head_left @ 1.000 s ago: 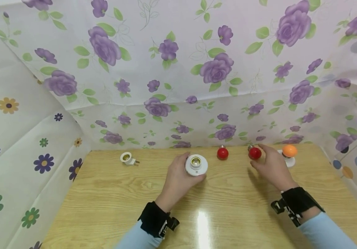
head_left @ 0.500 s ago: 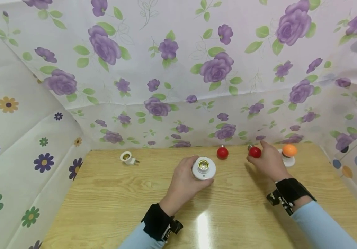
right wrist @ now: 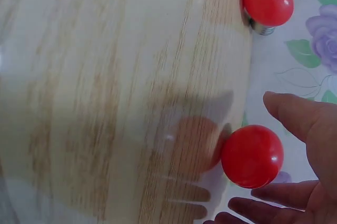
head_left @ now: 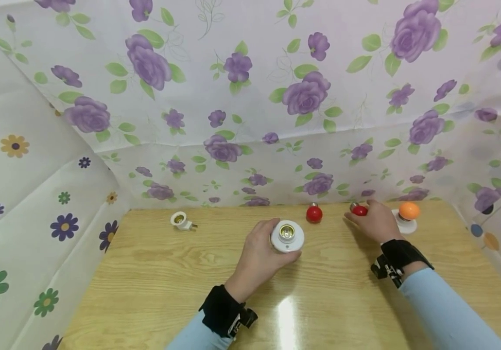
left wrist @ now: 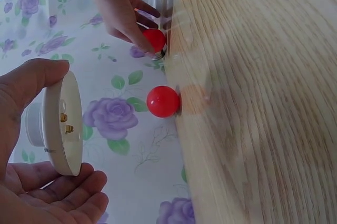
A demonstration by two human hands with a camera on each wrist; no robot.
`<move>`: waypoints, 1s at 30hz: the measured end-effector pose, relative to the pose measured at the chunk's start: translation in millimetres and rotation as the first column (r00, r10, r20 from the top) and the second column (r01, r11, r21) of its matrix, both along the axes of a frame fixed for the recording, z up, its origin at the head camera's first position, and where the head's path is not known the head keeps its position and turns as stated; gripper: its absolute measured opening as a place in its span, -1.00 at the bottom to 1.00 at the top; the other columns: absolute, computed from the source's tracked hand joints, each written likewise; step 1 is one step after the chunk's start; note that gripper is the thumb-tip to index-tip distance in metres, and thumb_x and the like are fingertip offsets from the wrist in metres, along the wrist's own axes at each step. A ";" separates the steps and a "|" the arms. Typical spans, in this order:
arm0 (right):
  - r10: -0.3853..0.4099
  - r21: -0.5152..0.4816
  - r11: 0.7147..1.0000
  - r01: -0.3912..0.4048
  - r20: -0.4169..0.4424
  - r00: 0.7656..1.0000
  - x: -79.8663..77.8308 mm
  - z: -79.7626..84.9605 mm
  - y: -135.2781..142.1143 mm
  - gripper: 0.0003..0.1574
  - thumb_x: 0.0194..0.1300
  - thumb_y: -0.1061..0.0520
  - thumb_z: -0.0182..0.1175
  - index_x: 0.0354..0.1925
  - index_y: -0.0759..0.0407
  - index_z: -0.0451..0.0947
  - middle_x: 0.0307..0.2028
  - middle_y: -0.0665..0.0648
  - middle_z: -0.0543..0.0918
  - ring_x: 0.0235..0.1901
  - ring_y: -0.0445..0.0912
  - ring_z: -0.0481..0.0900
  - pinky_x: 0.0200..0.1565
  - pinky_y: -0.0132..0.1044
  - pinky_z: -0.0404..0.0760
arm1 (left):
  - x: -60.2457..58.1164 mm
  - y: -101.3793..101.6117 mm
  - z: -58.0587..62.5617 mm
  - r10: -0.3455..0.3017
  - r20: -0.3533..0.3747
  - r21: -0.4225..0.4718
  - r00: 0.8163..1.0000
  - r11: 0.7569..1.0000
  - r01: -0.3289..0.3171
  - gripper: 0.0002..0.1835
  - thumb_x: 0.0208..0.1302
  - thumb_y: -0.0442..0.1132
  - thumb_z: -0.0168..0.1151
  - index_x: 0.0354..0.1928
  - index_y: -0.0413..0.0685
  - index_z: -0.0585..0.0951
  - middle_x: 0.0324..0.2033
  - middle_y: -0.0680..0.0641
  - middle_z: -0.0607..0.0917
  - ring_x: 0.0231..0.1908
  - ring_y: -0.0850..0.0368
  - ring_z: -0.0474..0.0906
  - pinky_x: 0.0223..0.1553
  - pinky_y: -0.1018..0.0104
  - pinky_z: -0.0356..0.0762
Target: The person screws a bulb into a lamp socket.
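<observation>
Your right hand (head_left: 379, 222) is at a red bulb (head_left: 359, 211) by the far edge of the desk (head_left: 167, 282), toward the far right corner. Its thumb and fingers are straight and spread around the bulb, and you can see a gap by the thumb, so it doesn't look squeezed. To do this well, bring your thumb and fingers in from both sides of the round red part and squeeze softly, because a round bulb may roll. Its metal end points at the far edge, so try to leave that end free. Mind the orange bulb (head_left: 409, 210) on its white base (head_left: 407, 226), near the far right corner. Your left hand (head_left: 254, 253) grips the white lamp holder (head_left: 287, 236) by its rim, hole up, over the desk; keep it steady and off the other red bulb (head_left: 314, 214), which lies by the far edge between your hands. Since a second ago, the holder has shifted a little to the right, and your right hand hides more of its bulb.
</observation>
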State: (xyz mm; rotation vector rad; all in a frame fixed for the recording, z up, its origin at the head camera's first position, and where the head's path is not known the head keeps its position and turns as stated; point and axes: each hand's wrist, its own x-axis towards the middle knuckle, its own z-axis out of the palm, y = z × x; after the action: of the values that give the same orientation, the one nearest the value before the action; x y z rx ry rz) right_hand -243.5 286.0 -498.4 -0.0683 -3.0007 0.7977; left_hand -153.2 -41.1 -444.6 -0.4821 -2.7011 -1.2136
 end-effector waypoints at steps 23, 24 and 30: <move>-0.018 0.064 0.998 0.017 0.010 1.000 1.7 -1.2 1.1 -0.30 0.08 -0.28 0.25 -0.17 0.33 0.47 -0.35 0.25 0.58 -0.43 0.05 0.51 -0.40 -0.12 0.48 | -0.7 -3.4 2.9 0.023 0.021 -0.002 1.000 1.000 -0.023 -0.09 -0.18 0.16 0.47 0.23 -0.09 0.38 -0.03 0.10 0.47 -0.03 0.20 0.40 0.01 0.24 0.36; -0.018 0.064 0.998 0.018 0.007 1.000 3.2 0.4 0.3 -0.31 0.08 -0.27 0.25 -0.18 0.32 0.47 -0.36 0.25 0.58 -0.43 0.05 0.51 -0.40 -0.12 0.49 | -0.7 -3.7 2.9 0.026 0.021 -0.005 0.999 1.000 -0.026 -0.09 -0.18 0.17 0.46 0.23 -0.09 0.38 -0.03 0.10 0.47 -0.03 0.20 0.40 0.01 0.24 0.36; 0.003 0.039 0.999 -0.002 -0.020 1.000 11.7 12.7 -7.4 -0.36 0.11 -0.22 0.24 -0.15 0.30 0.47 -0.37 0.23 0.59 -0.42 0.05 0.53 -0.37 -0.11 0.54 | -1.7 -6.1 1.9 0.036 0.009 -0.018 0.999 0.999 -0.036 -0.09 -0.16 0.20 0.44 0.23 -0.08 0.38 -0.03 0.10 0.46 -0.04 0.21 0.39 0.00 0.26 0.37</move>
State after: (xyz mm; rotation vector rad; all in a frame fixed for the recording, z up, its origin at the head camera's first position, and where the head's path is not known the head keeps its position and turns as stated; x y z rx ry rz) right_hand -231.8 278.6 -485.8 -0.0548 -2.9971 0.7350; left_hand -154.9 -47.2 -442.7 -0.4290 -2.7180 -1.1866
